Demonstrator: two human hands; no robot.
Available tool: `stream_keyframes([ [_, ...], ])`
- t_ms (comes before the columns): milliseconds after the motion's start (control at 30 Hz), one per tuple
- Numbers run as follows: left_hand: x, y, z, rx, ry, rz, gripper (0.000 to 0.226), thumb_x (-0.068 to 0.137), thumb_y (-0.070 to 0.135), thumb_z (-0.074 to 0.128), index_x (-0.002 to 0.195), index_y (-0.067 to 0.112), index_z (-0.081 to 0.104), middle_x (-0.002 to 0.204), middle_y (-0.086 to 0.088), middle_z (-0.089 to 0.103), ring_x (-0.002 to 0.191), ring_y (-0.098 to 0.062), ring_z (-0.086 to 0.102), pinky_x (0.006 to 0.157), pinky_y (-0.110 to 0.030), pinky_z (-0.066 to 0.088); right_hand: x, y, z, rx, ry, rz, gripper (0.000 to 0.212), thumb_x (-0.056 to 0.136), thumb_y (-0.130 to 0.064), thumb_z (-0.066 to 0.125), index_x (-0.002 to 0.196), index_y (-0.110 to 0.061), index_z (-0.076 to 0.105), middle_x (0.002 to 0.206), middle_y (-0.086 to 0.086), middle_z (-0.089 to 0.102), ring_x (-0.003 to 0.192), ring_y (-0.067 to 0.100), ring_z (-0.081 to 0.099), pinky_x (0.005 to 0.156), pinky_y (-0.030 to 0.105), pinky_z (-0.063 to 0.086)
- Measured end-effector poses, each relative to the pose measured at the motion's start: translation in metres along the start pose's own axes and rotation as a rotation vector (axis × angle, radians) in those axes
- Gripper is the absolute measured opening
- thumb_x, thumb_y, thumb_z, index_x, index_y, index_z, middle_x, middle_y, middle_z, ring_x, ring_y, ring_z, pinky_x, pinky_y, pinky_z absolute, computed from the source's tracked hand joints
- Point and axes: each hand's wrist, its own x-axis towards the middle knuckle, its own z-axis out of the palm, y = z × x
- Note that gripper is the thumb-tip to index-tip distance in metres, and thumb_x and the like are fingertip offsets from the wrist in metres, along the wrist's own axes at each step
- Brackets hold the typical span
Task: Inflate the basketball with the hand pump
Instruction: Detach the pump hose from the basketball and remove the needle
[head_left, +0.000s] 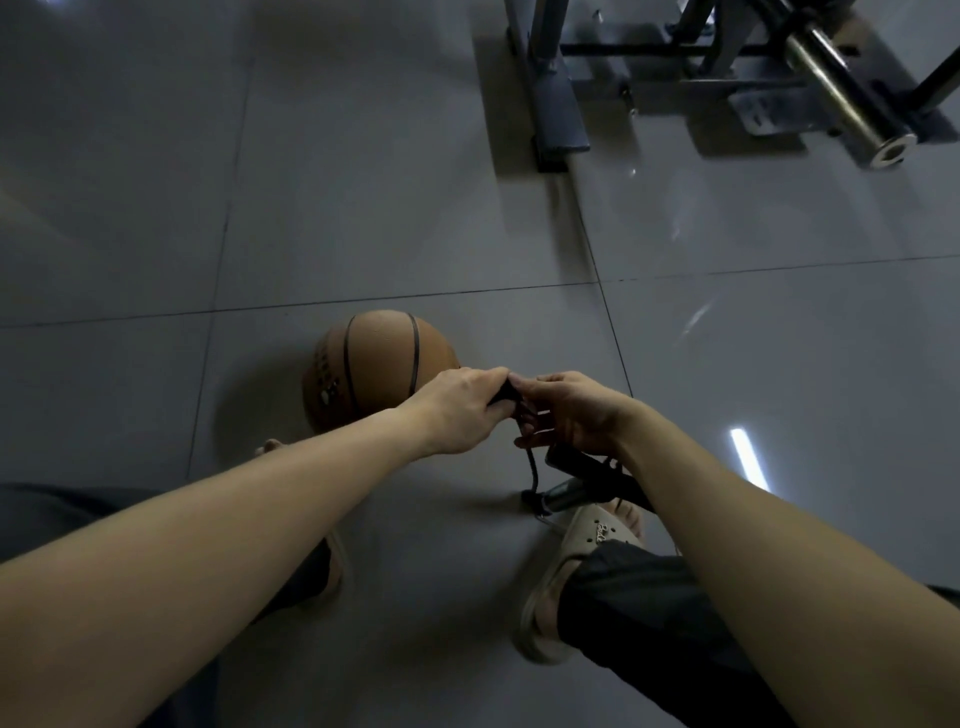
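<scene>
Head view: we saw left hand (457, 410) and right hand (569, 410) pinching the pump hose end (506, 391) together, basketball (371, 364) just behind on floor (467, 208).

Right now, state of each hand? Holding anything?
Left hand: closed on the black end of the pump hose.
Right hand: fingers curled at the same hose end; firm grip cannot be told.

Both arms outstretched, left hand (462, 410) and right hand (571, 410) fingers pinched together.
</scene>
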Motion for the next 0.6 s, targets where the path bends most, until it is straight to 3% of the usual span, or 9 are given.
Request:
stream_keyframes([
  [167,-0.002,0.005,0.004,-0.073,-0.011,0.015,0.029,0.096,0.044,0.05,0.113,0.022,0.061,0.104,0.0,0.072,0.093,-0.022,0.065,0.082,-0.044,0.053,0.002,0.008,-0.006,0.044,0.011,0.011,0.044,0.081,-0.033,0.076,0.105,-0.002,0.056,0.07,0.009,0.053,0.063,0.021,0.052,0.072,0.038,0.059],
  [333,-0.007,0.003,0.005,-0.026,-0.051,0.028,0.027,0.099,0.039,0.054,0.115,0.019,0.06,0.098,0.0,0.069,0.087,-0.023,0.064,0.074,-0.04,0.052,0.0,0.005,-0.004,-0.02,0.102,-0.012,0.027,0.087,-0.017,0.075,0.075,-0.006,0.053,0.072,0.013,0.063,0.052,0.019,0.055,0.066,0.038,0.06],
  [400,-0.009,0.002,0.005,0.0,-0.057,0.017,0.024,0.099,0.035,0.054,0.113,0.016,0.059,0.095,-0.002,0.067,0.083,-0.025,0.062,0.071,-0.039,0.05,0.001,0.002,-0.002,-0.032,0.144,-0.013,0.022,0.087,-0.015,0.076,0.084,-0.001,0.06,0.076,0.015,0.064,0.055,0.021,0.061,0.065,0.038,0.06],
  [467,-0.007,0.002,0.001,-0.02,-0.041,0.0,0.018,0.099,0.032,0.055,0.108,0.018,0.059,0.096,-0.002,0.067,0.086,-0.025,0.062,0.073,-0.039,0.05,0.001,-0.002,0.0,-0.02,0.152,-0.022,0.034,0.087,-0.022,0.076,0.103,0.005,0.062,0.087,0.017,0.063,0.062,0.024,0.066,0.069,0.041,0.061],
  [533,-0.005,0.006,-0.005,-0.063,-0.037,-0.022,0.014,0.097,0.032,0.058,0.107,0.024,0.063,0.099,0.002,0.069,0.092,-0.02,0.064,0.077,-0.034,0.051,0.0,-0.006,0.004,-0.139,0.167,-0.042,0.044,0.085,-0.03,0.078,0.11,0.003,0.064,0.09,0.016,0.067,0.067,0.025,0.067,0.07,0.042,0.06],
  [600,-0.001,0.006,-0.009,-0.101,-0.028,-0.054,0.004,0.093,0.03,0.064,0.089,0.031,0.063,0.088,0.007,0.068,0.087,-0.017,0.065,0.069,-0.029,0.047,-0.001,-0.01,0.009,-0.3,0.161,-0.087,0.039,0.085,-0.028,0.078,0.11,-0.001,0.065,0.09,0.015,0.071,0.071,0.025,0.069,0.067,0.041,0.061],
])
